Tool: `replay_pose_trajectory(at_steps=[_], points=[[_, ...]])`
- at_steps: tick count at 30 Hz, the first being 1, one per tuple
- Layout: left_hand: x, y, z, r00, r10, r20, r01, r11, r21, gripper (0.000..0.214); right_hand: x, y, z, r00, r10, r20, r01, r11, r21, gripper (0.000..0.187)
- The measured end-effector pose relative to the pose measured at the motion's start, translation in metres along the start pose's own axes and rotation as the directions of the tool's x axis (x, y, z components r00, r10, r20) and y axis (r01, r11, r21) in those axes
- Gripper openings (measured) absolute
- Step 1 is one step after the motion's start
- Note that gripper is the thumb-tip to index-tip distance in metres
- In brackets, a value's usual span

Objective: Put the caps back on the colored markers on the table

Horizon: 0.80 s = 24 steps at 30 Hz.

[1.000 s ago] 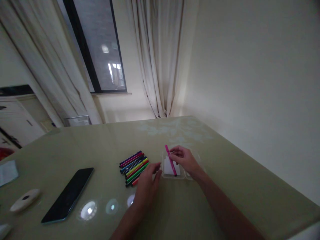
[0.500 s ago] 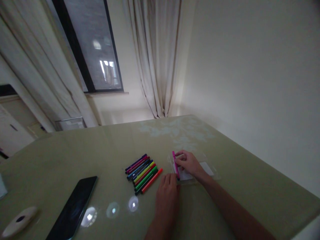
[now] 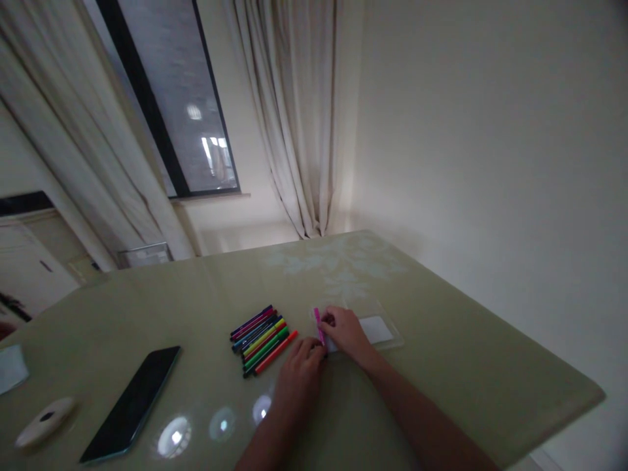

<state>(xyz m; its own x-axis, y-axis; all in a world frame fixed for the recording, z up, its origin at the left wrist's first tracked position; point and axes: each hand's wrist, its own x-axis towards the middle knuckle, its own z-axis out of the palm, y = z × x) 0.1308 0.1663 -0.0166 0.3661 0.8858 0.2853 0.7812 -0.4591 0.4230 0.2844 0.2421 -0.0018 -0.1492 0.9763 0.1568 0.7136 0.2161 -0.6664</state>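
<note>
My right hand [image 3: 346, 330] is closed on a pink marker [image 3: 318, 323], which lies at the left edge of a clear plastic case [image 3: 387, 327] with a white card inside. My left hand [image 3: 300, 369] rests on the table just below the marker, fingers curled, its fingertips against the near-left corner of the case. A row of several coloured markers [image 3: 262, 337] lies side by side on the olive table [image 3: 441, 366], left of both hands.
A black phone [image 3: 132, 400] lies face up at the near left. A white oval object [image 3: 44, 420] and a pale sheet [image 3: 10, 367] lie farther left. Curtains, a dark window and a wall stand behind the table.
The pink marker has gone from tilted above the case to lying low at its left edge. My left hand has moved off the marker row to the case's corner.
</note>
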Motion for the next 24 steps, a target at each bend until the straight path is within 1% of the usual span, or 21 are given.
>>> replay_pose_trajectory(at_steps=[4,7,8,9,11,12,14,16,20,22,24], points=[[0.0,0.0,-0.003,1.0,0.014,0.004,-0.014,1.0,-0.001,0.03,0.001,0.003,0.003,1.0,-0.001,0.031,0.005,0.994,-0.111,0.011],[0.001,-0.011,-0.01,1.0,0.006,0.013,-0.005,1.0,-0.02,0.029,0.001,0.005,0.006,0.998,-0.026,0.051,0.031,0.994,-0.106,0.01],[0.001,-0.018,-0.013,1.0,-0.019,0.0,0.019,1.0,-0.017,0.029,0.002,0.006,0.006,0.998,-0.027,0.057,0.033,0.995,-0.097,0.01],[0.001,-0.026,-0.017,0.996,-0.075,-0.048,0.076,0.997,0.012,0.029,0.002,0.007,0.006,0.998,-0.026,0.06,0.031,0.996,-0.087,0.01],[0.0,-0.043,-0.024,0.983,-0.148,-0.105,0.158,0.982,0.104,0.025,0.002,0.008,0.006,0.998,-0.018,0.054,0.022,0.997,-0.076,0.009],[0.0,-0.05,-0.027,0.978,-0.171,-0.118,0.188,0.971,0.149,0.023,0.002,0.008,0.006,0.998,-0.019,0.052,0.023,0.997,-0.073,0.009],[-0.001,-0.059,-0.031,0.977,-0.188,-0.103,0.205,0.96,0.19,0.018,0.002,0.009,0.006,0.998,-0.026,0.056,0.029,0.997,-0.064,0.008],[-0.001,-0.06,-0.033,0.974,-0.212,-0.078,0.224,0.953,0.203,0.014,0.002,0.011,0.006,0.997,-0.04,0.06,0.044,0.997,-0.059,0.009],[0.0,-0.051,-0.036,0.955,-0.29,-0.055,0.295,0.922,0.252,0.012,0.006,0.018,0.007,0.995,-0.078,0.06,0.082,0.994,-0.07,0.012],[0.001,-0.049,-0.038,0.958,-0.284,-0.036,0.283,0.921,0.269,0.01,0.008,0.021,0.009,0.994,-0.089,0.068,0.094,0.993,-0.076,0.011],[0.001,-0.05,-0.039,0.968,-0.245,-0.05,0.25,0.937,0.245,0.012,0.009,0.022,0.009,0.993,-0.088,0.074,0.094,0.993,-0.074,0.01]])
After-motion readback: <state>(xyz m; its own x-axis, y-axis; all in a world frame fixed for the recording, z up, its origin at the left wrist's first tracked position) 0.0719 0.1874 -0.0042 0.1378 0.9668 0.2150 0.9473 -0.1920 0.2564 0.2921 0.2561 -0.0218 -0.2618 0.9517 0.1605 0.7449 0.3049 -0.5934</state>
